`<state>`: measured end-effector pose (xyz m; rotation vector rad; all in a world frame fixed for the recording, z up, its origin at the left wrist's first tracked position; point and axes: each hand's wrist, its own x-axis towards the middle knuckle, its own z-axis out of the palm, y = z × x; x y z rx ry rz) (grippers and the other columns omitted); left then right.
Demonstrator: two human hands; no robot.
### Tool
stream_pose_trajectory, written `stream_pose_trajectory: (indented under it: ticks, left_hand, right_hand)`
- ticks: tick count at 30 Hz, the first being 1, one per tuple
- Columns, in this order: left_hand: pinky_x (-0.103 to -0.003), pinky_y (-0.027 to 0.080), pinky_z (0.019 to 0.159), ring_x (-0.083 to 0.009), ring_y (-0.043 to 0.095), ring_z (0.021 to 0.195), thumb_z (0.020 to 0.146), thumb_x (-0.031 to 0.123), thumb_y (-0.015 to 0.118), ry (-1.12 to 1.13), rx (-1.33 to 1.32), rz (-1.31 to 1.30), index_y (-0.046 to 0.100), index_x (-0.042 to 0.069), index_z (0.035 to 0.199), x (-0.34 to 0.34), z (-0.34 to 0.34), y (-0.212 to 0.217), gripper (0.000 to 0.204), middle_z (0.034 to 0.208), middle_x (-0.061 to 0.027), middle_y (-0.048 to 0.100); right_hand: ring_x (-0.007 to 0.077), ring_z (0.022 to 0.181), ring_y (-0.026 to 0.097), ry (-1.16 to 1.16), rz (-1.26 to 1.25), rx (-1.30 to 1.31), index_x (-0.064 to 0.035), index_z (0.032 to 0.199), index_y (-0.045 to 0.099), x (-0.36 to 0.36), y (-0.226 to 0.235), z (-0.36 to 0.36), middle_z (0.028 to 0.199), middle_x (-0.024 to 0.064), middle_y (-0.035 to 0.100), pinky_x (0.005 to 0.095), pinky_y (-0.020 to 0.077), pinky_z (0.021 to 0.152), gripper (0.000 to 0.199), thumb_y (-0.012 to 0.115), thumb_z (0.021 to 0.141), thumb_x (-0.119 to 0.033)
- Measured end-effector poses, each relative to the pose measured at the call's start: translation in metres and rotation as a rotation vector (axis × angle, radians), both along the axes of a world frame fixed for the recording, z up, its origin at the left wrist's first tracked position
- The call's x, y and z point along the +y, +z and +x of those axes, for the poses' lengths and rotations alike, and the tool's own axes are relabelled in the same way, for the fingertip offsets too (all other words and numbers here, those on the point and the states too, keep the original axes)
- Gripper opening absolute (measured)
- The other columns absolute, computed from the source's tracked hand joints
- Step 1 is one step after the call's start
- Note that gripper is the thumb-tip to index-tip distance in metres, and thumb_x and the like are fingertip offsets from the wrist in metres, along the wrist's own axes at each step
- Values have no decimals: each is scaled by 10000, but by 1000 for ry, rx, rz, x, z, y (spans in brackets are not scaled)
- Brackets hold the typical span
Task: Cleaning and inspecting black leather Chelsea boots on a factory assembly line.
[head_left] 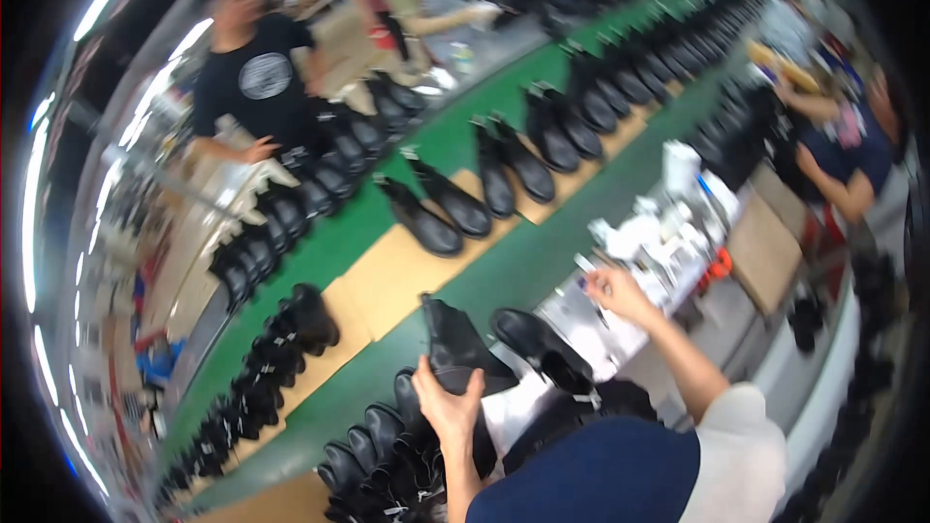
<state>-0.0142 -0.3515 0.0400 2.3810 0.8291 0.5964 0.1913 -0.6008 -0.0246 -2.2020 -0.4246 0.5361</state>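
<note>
My left hand point(449, 405) grips a black ankle boot point(457, 337) at its lower part, thumb and fingers on either side, its shaft pointing up and away. To the right, over the metal worktop point(608, 327), my right hand point(620, 294) is closed in a pinch. Something small and whitish shows at its fingertips, too blurred to name. Between my hands a second black boot point(541, 341) lies on its own, touched by neither hand. Several more black boots point(373, 441) stand packed together left of my left forearm.
A green conveyor point(387, 232) runs diagonally past me, bearing brown cardboard point(373, 295) and rows of black boots point(511, 163). Crumpled white material point(654, 232) and an orange object point(719, 264) lie at the right. A person in black point(254, 87) stands across the conveyor; others sit farther right.
</note>
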Motion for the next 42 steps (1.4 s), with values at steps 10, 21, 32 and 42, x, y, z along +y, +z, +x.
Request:
stream_pose_trajectory:
  ticks: [10, 21, 32, 42]
  left_hand:
    - [-426, 441, 903, -404, 505, 1082, 622, 200, 801, -70, 30, 40, 387, -33, 1308, -39, 10, 6, 834, 1193, -221, 460]
    - [-429, 444, 889, -400, 508, 1050, 606, 220, 811, -94, 21, 87, 400, -31, 1279, -47, -3, 12, 828, 1141, -225, 479]
    - [-430, 455, 873, -382, 498, 1069, 625, 327, 795, -38, 84, 94, 406, -29, 1277, -55, -2, 22, 838, 1155, -211, 468]
    - [-437, 455, 871, -377, 480, 1080, 641, 297, 778, -74, 60, 68, 385, -5, 1307, -47, 8, 8, 830, 1209, -203, 458]
  right_hand:
    - [311, 789, 664, -530, -135, -242, 0, 1034, 649, -113, -8, 11, 846, 156, 683, 390, 509, 737, 289, 633, 795, -161]
    - [411, 911, 594, -381, -405, -472, -52, 1161, 545, -92, -66, 89, 1171, 194, 534, 489, 487, 772, 429, 542, 738, 17]
    - [387, 845, 615, -402, -317, -512, -5, 879, 651, -86, -31, 115, 879, 213, 642, 462, 486, 751, 161, 544, 761, -24]
    - [77, 547, 525, -403, 612, 46, 1, 838, 632, -38, 57, 112, 642, 4, 589, 262, 406, 480, 155, 563, 867, -134]
